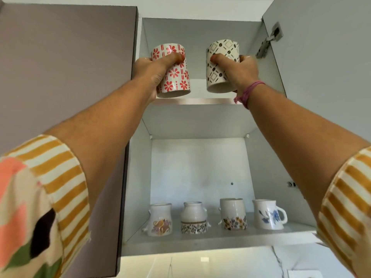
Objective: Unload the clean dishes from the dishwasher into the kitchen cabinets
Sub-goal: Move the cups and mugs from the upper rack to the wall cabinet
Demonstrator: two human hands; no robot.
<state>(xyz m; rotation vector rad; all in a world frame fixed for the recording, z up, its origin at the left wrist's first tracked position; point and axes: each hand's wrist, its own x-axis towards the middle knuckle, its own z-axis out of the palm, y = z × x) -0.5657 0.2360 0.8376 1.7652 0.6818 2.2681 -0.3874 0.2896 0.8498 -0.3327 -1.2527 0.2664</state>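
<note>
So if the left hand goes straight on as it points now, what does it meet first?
Probably nothing soon: the left hand, holding the red-flowered mug, points into the upper shelf space, which looks free up to the cabinet's back wall. Depth is unclear.

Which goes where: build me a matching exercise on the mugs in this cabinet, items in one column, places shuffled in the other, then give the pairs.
Items
1. White mug with red flowers
2. White mug with black pattern
3. White mug with blue flower

Places
A. Lower shelf, far right
B. Gripped by the left hand
C. Gripped by the right hand

Pairs: 1-B, 2-C, 3-A
</note>
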